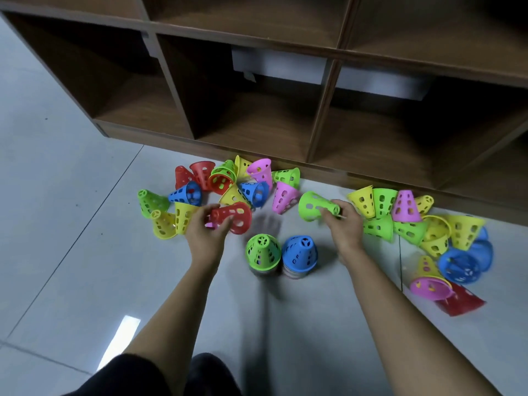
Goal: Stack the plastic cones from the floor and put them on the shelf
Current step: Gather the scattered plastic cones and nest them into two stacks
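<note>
My left hand point(206, 227) grips a red perforated cone point(235, 217) lying on its side just above the floor. My right hand point(341, 224) holds a green cone point(313, 205) by its narrow end, wide mouth pointing left. Between my hands stand two upright stacks, one topped by a green cone point(263, 251), the other by a blue cone point(300, 252). Several loose cones in red, blue, yellow, green and pink lie in a left pile point(228, 181) and a right pile point(423, 224) along the shelf's foot.
A brown wooden shelf unit point(323, 121) with open cubbies stands right behind the cones; white boxes point(278, 65) sit deep in two cubbies. A red flat piece point(460, 301) lies at the far right. Grey tiled floor point(71, 224) extends left. My dark-clothed knees point(160, 378) are at the bottom.
</note>
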